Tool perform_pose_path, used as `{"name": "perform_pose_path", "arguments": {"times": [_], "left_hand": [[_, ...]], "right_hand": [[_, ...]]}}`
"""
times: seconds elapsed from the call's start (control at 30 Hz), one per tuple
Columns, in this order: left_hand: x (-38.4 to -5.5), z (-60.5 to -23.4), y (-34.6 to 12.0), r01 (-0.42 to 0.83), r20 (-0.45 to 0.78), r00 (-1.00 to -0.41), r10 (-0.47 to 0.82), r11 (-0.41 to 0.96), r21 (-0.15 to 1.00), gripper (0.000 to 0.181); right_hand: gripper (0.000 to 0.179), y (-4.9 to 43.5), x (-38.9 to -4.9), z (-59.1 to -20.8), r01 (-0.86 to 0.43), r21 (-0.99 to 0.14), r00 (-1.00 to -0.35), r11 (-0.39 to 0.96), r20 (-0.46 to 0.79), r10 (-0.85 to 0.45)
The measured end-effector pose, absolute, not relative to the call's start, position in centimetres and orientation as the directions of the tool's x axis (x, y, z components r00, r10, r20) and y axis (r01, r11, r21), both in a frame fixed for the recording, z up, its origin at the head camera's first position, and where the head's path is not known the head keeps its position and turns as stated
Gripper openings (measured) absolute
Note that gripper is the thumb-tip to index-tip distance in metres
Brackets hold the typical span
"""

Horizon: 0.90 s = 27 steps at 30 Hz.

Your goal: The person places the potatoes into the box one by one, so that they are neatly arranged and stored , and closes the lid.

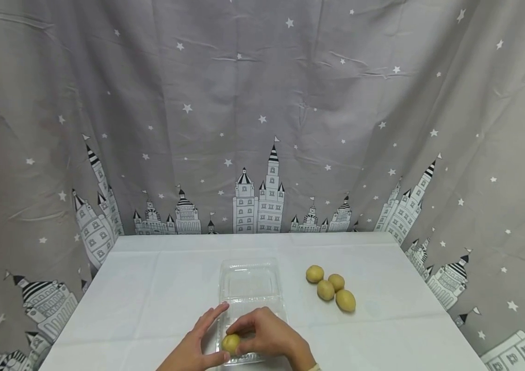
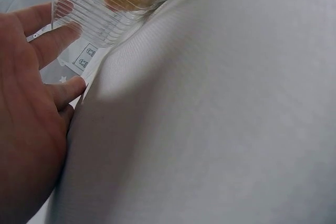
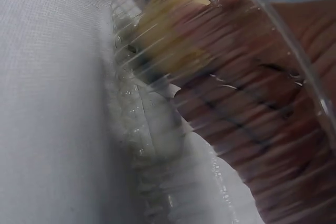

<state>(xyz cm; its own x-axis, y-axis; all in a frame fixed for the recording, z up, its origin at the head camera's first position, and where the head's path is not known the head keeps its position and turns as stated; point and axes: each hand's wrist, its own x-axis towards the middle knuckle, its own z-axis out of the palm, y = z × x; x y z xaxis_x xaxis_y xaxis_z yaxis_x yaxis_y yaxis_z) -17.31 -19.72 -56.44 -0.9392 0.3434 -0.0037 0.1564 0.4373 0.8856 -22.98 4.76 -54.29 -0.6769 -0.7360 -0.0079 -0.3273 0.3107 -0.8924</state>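
A clear plastic clamshell box (image 1: 259, 305) lies with its lid spread open on the white table, lid side away from me. Inside its near left corner is a small yellow potato (image 1: 231, 343), which my right hand (image 1: 272, 332) holds between thumb and fingers. Through the ribbed wall, the right wrist view shows the potato and that hand, blurred. My left hand (image 1: 193, 346) is at the box's left side, thumb and fingers extended. In the left wrist view its fingertips (image 2: 68, 31) are against the clear wall.
Several more potatoes (image 1: 325, 290) sit in a loose cluster on the table, right of the box. The white tablecloth (image 1: 160, 288) runs back to a grey curtain (image 1: 262, 93) printed with castles and stars.
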Motion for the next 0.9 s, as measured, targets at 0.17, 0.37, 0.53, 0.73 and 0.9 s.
{"name": "perform_pose_path", "arguments": {"times": [0.17, 0.37, 0.53, 0.73, 0.9], "left_hand": [[-17.49, -56.39, -19.77, 0.157, -0.003, -0.940, 0.341, 0.440, 0.884, 0.099], [-17.48, -56.38, -19.82, 0.149, -0.011, -0.941, 0.338, 0.442, 0.885, 0.100], [-17.48, -56.47, -19.79, 0.148, -0.013, -0.943, 0.332, 0.456, 0.878, 0.099], [-17.46, -56.46, -19.78, 0.137, -0.023, -0.946, 0.322, 0.463, 0.876, 0.099], [-17.36, -56.36, -19.81, 0.133, -0.026, -0.944, 0.328, 0.451, 0.883, 0.100]], "right_hand": [[0.033, 4.78, -22.99, -54.21, -0.319, -0.902, -0.641, 0.292, -0.022, -0.767], [0.033, 4.94, -22.87, -54.08, -0.337, -0.907, -0.606, 0.253, 0.003, -0.795], [0.029, 5.06, -22.80, -54.02, -0.324, -0.917, -0.594, 0.234, 0.004, -0.805], [0.031, 5.15, -22.90, -53.95, -0.341, -0.908, -0.603, 0.244, 0.011, -0.798], [0.032, 5.26, -22.76, -53.83, -0.356, -0.899, -0.636, 0.254, 0.034, -0.771]]}}
